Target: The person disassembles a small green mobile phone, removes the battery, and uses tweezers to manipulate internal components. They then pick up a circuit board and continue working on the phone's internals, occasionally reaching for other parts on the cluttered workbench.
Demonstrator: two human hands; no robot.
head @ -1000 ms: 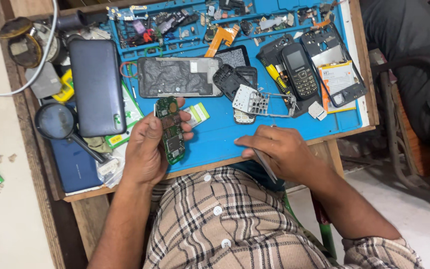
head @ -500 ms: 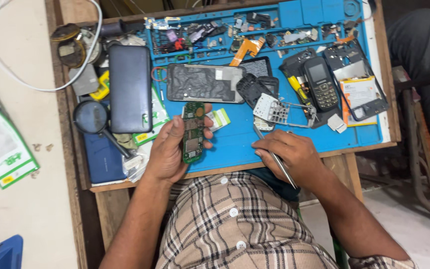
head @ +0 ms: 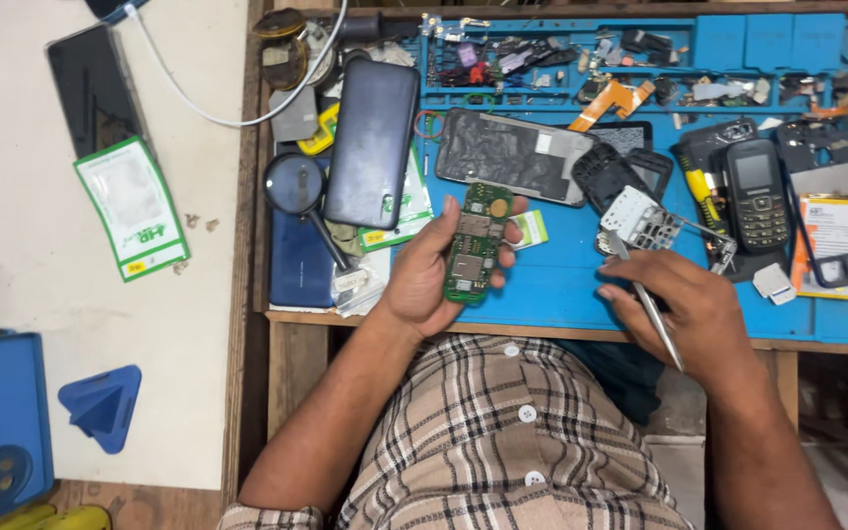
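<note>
Green circuit board (head: 473, 243) sits in our left hand (head: 434, 280), the grip closed on it: thumb along one long edge, fingertips curled over the other, the board held upright just above the near edge of the blue mat (head: 561, 285). Our right hand (head: 689, 309) grasps a slim metal tool (head: 645, 294) like a pen; its tip points up toward a small white keypad frame (head: 640, 221) lying on the mat, and we cannot tell whether tip and frame touch.

Just beyond the board lies a small green-and-white card (head: 532, 228), and past that a grey phone back panel (head: 512, 155) flat on the mat. Right of the keypad frame a black keypad phone (head: 758, 196) lies face up, with a yellow-handled tool (head: 704, 191) beside it and an empty black phone frame (head: 831, 211) farther right. Small parts fill the compartments along the far edge of the mat.

To the left of our left hand, a dark blue phone (head: 373, 142) lies face down on the wooden worktop (head: 287, 353), a magnifying glass (head: 296, 185) just beside it, partly over another blue slab. Off the worktop, a pale surface carries a green-edged packet (head: 134, 206), a dark phone (head: 95, 88), a white cable (head: 208, 98) and a blue triangular pick (head: 100, 404).
</note>
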